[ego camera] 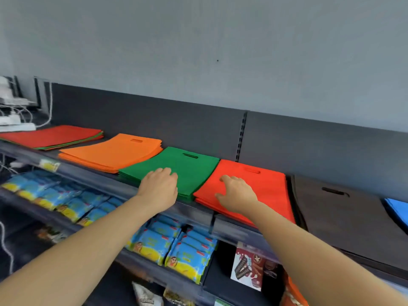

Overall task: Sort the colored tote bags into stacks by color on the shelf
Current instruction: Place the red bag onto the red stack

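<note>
Flat tote bags lie in stacks along the top shelf [234, 228]. From the left: a mixed pile [53, 136] with red on top and green edges showing, an orange stack [110, 152], a green stack [189, 167], a red stack [267, 191], a dark grey stack [337, 208] and a blue stack [398, 208] cut off at the right edge. My left hand [160, 187] rests on the front left part of the green stack, fingers bent. My right hand [237, 194] lies on the red stack with fingers spread and loosely curved.
A dark back panel rises behind the shelf. White cables and boxes [13, 111] sit at the far left. The lower shelves hold blue and yellow snack packets [187, 255] and a brown and white box [251, 268].
</note>
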A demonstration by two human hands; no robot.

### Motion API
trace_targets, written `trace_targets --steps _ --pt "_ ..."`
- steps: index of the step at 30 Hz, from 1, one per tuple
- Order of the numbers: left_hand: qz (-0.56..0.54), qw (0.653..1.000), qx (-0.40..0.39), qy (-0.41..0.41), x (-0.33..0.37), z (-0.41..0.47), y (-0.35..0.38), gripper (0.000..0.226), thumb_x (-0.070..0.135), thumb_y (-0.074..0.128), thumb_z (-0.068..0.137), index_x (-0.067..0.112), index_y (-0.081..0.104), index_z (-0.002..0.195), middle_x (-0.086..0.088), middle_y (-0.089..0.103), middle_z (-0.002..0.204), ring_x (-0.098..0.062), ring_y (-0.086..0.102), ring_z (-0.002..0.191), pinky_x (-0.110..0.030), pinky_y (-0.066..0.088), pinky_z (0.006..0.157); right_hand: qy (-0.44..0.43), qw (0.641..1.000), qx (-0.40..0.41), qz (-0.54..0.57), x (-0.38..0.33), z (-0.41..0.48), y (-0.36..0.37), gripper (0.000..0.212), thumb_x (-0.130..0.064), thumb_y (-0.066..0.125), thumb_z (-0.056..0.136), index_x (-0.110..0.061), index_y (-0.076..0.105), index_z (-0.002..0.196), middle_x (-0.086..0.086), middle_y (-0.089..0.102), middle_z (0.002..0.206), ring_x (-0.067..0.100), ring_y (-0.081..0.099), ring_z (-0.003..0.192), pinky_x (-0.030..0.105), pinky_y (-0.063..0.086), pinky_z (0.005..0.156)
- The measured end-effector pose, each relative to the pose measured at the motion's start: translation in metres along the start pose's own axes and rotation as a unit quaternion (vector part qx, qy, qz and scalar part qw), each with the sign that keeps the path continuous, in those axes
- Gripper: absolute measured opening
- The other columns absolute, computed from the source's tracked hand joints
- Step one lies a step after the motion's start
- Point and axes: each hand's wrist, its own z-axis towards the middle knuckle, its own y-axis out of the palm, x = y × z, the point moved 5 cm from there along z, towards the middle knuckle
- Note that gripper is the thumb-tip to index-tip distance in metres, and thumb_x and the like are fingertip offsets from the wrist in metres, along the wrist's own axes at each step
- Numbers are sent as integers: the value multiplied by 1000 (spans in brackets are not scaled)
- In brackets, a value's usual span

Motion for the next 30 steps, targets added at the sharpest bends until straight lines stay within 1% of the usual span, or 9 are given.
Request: trace_targets --steps 3,7,12,16,18,21,23,27,30 --pt "14 999 -14 -32 -66 -11 3 36 31 44 96 11 53 124 -6 55 119 -24 51 111 -36 45 92 -38 999 -21 7 -63 24 17 52 -37 55 91 -12 44 135 12 52 131 32 45 123 42 44 98" --pt "4 997 -31 -73 -150 -27 11 36 31 44 97 10 54 125 -6 54 120 -24 50 111 -36 50 88 -79 996 -39 17 -145 50 40 53 -38 55 91 -13 43 137 12 52 130 31 46 122 42 45 97" --pt "8 995 -39 -94 -239 -44 18 36 29 43 99 9 51 127 -8 53 123 -25 48 114 -36 49 89 -107 993 -45 32 -235 81 60 53 -38 55 91 -15 43 137 10 52 130 30 44 124 42 45 97" --pt "10 994 -39 -104 -299 -57 19 34 29 44 98 9 53 124 -8 54 118 -25 50 110 -35 50 85 -131 989 -52 41 -300 100 78 48 -39 54 92 -13 46 133 11 51 129 31 44 122 42 45 96" --pt "3 992 -39 -117 -327 -63 21 35 29 46 97 9 52 125 -8 53 118 -25 50 111 -36 51 84 -144 987 -57 48 -331 111 85 49 -39 53 93 -13 46 134 11 51 130 32 44 123 43 45 97" --pt "0 990 -47 -135 -367 -68 25 30 27 45 97 8 53 120 -8 54 114 -25 50 111 -37 51 85 -167 982 -63 58 -373 130 96 50 -40 54 93 -12 46 134 12 51 132 31 43 124 44 44 98" --pt "-1 988 -48 -147 -391 -69 31 29 28 45 97 9 53 117 -7 53 113 -24 50 112 -34 49 85 -176 980 -63 67 -398 142 104 48 -40 54 93 -11 48 131 12 51 131 31 44 123 45 44 98" --pt "0 984 -53 -173 -439 -64 45 33 31 46 97 11 52 122 -6 53 115 -24 49 113 -33 47 87 -192 977 -62 74 -442 169 120 45 -38 53 94 -11 50 129 12 51 129 31 45 121 44 45 96" --pt "4 981 -56 -186 -470 -55 58 31 31 46 97 10 53 118 -7 54 114 -25 50 111 -34 47 87 -212 972 -57 79 -471 199 133 40 -37 52 94 -12 54 125 11 54 124 30 49 115 42 47 92"
